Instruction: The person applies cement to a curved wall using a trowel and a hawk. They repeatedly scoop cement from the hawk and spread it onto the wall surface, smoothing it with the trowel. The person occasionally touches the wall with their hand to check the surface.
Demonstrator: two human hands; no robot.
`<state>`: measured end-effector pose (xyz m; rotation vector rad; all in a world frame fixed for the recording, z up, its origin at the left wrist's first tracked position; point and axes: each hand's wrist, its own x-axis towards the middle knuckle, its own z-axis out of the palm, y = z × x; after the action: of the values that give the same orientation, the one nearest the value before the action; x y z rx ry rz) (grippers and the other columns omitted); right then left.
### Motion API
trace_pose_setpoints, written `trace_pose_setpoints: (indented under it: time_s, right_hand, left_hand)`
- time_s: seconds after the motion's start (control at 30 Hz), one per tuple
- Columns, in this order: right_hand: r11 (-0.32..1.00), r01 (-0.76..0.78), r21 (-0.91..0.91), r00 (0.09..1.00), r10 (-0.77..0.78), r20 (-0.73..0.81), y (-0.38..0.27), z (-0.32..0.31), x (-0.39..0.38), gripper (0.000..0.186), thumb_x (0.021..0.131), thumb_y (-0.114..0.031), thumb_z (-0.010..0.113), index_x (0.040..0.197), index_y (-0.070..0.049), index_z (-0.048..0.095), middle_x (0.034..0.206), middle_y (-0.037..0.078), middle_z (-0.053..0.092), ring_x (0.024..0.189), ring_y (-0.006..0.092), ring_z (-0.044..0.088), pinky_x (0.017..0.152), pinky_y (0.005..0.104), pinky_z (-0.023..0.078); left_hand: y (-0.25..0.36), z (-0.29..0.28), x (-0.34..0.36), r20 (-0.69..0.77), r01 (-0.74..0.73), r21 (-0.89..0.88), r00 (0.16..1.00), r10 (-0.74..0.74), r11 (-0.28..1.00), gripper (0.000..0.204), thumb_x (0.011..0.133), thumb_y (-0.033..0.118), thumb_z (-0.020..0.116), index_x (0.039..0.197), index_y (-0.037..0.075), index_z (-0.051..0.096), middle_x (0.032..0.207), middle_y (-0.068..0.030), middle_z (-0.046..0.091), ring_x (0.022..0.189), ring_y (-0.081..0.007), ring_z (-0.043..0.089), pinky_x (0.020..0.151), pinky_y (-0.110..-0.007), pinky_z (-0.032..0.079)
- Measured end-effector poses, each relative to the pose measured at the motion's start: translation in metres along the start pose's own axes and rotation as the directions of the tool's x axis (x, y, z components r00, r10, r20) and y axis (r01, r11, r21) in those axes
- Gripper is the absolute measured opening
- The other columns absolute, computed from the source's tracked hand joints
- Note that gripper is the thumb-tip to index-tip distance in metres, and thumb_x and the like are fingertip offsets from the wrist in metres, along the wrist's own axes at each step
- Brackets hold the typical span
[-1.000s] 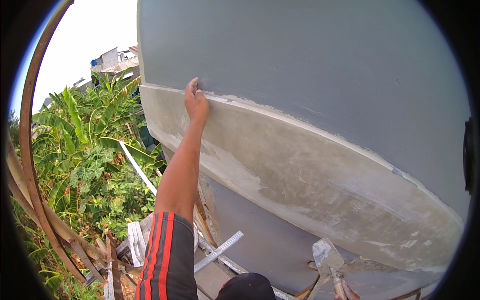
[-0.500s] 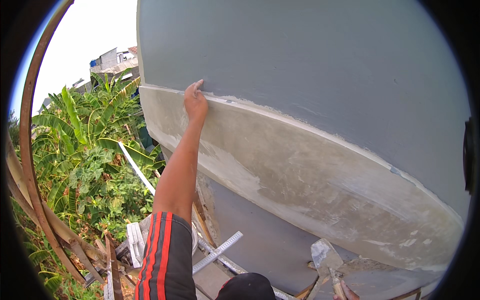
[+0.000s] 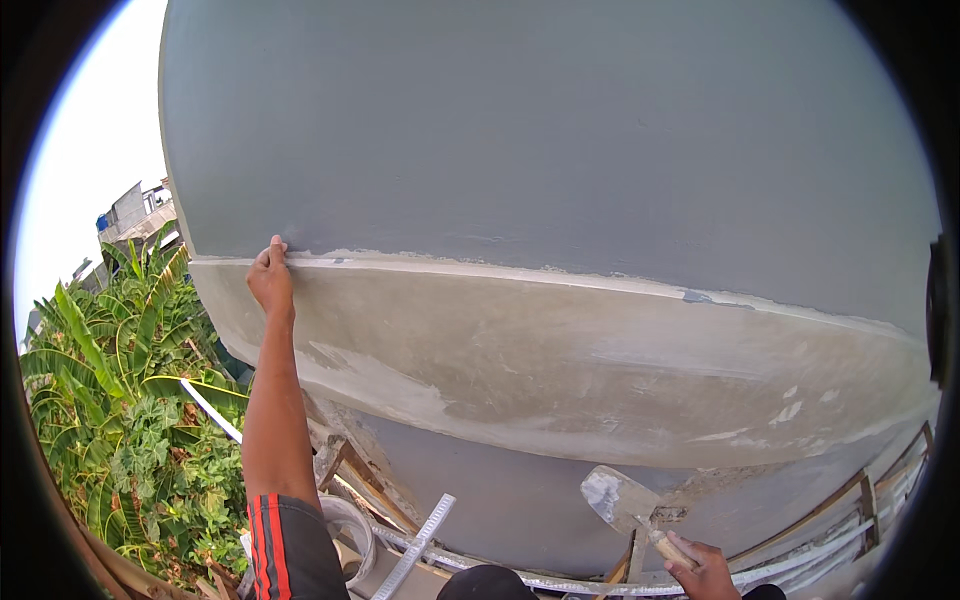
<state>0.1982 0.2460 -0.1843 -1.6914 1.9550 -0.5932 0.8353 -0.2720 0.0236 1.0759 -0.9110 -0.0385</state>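
Note:
My left hand (image 3: pixel 272 278) is stretched out to the left end of a thin pale strip (image 3: pixel 500 272) that runs along the wall. Its fingers are drawn together at the strip, and whatever they may pinch is hidden. Above the strip rises a smooth dark grey wall (image 3: pixel 560 140); below it a rough beige plaster band (image 3: pixel 520 350) bulges outward. At the lower right, my right hand (image 3: pixel 706 572) is closed around the wooden handle of a trowel (image 3: pixel 620 497). Whitish paste sits on the tip of the trowel's blade, which is held in front of the lower wall.
Beneath me are a round pale bucket (image 3: pixel 352 530), a perforated metal strip (image 3: pixel 418 545) and wooden poles (image 3: pixel 370 485). A timber railing (image 3: pixel 866 505) stands at the lower right. Green banana plants (image 3: pixel 120 400) fill the left, with a building (image 3: pixel 130 212) beyond.
The view has turned, so the wall edge lies further left and the strip looks more level. My left fingers have drawn together. More of my right hand and the trowel handle now shows.

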Motion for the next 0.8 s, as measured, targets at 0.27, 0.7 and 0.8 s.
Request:
trace_pose_setpoints:
  time_s: [0.27, 0.7, 0.8]
  right_hand:
    - [0.982, 0.134, 0.134, 0.977, -0.108, -0.183, 0.022, -0.004, -0.017, 0.054, 0.096, -0.025, 0.086, 0.147, -0.008, 0.073, 0.096, 0.021, 0.077, 0.084, 0.0345, 0.074, 0.082, 0.0413, 0.059]
    - [0.953, 0.244, 0.181, 0.947, -0.194, -0.255, 0.020, -0.007, -0.029, 0.055, 0.096, -0.023, 0.087, 0.147, -0.008, 0.073, 0.088, 0.018, 0.074, 0.077, 0.0327, 0.071, 0.075, 0.0400, 0.058]
    - [0.963, 0.229, 0.143, 0.950, -0.190, -0.248, 0.021, -0.012, -0.036, 0.056, 0.095, -0.022, 0.087, 0.148, -0.009, 0.073, 0.086, 0.018, 0.073, 0.076, 0.0322, 0.070, 0.075, 0.0402, 0.057]
  left_hand:
    - [0.076, 0.019, -0.078, 0.214, -0.189, 0.731, 0.976, 0.043, 0.656, 0.054, 0.112, 0.049, 0.061, 0.104, 0.000, 0.082, 0.102, -0.0196, 0.082, 0.098, -0.0431, 0.076, 0.088, -0.052, 0.056]
    - [0.178, 0.066, -0.145, 0.248, -0.916, 0.067, 0.400, 0.882, 0.397, 0.040, 0.097, 0.005, 0.078, 0.137, 0.006, 0.075, 0.132, -0.0148, 0.070, 0.123, -0.0360, 0.066, 0.104, -0.049, 0.052]
    - [0.257, 0.111, -0.210, 0.274, -0.971, -0.091, 0.189, 0.943, 0.221, 0.040, 0.097, 0.007, 0.078, 0.137, 0.009, 0.076, 0.131, -0.0121, 0.070, 0.126, -0.0333, 0.065, 0.106, -0.047, 0.052]
